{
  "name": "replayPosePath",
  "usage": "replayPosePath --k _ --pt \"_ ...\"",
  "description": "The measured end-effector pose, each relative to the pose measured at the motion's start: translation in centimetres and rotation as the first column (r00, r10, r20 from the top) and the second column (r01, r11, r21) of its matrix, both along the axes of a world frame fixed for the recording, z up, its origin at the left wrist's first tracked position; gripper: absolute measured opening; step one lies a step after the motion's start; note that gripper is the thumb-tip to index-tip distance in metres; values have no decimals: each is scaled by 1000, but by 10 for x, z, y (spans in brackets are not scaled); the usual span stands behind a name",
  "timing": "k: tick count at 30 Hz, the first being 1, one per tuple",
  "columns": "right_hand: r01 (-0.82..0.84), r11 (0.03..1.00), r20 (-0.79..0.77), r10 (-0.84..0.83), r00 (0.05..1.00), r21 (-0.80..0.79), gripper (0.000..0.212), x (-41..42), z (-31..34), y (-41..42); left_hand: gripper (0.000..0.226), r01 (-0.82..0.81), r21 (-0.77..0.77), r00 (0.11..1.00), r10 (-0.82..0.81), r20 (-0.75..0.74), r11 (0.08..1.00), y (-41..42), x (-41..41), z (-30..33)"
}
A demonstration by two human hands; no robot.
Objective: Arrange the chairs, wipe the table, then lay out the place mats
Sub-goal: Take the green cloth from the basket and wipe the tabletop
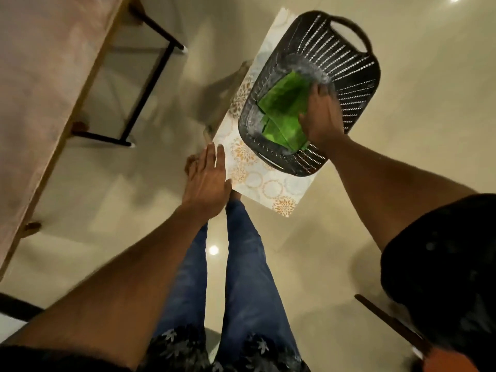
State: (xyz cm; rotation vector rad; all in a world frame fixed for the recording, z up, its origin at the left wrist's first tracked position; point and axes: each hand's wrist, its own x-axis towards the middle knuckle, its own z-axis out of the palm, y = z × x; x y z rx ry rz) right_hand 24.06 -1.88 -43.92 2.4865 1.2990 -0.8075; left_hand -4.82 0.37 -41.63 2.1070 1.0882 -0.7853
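Right hand [323, 114] is reached into the dark slatted basket [357, 68], upper right of frame, fingers closed on green place mats [281, 114] lying inside. Left hand [208, 181], fingers straight and spread, is held at the patterned stool top's [271, 183] near corner. Table [40, 76] is seen upper left.

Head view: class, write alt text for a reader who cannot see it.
A person's right hand reaches into a dark slatted basket onto folded green cloth. The basket sits on a patterned surface; the left hand hovers open beside it.
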Motion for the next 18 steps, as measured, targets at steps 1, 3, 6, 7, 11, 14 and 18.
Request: replayPosePath --k 1,3,6,7,11,14,18 --pt "-6 1000 22 7 1000 -14 91 0 -7 0 81 -11 -16 1000 11 4 1000 -6 -4 -2" --pt "7 1000 49 -5 999 -30 94 -4 -21 2 79 -24 -27 1000 25 9 999 -15 -12 -6" --pt "61 998 89 -61 994 13 95 -5 -30 8 79 -30 -23 1000 30 -1 999 -24 -21 -10" --pt "68 997 103 -70 992 21 94 -4 -31 9 80 -37 -25 999 36 -7 999 -26 -23 -12" --pt "-3 1000 145 1 989 11 80 0 -30 7 83 -31 -31 999 31 -24 999 -31 -25 -18" --pt "-25 998 70 20 997 61 67 -13 -24 -3 81 17 -23 1000 -18 -24 1000 -34 -18 -10" --pt "16 982 -60 -5 998 186 51 -29 9 -18 79 34 2 999 -34 8 999 -30 -6 12"
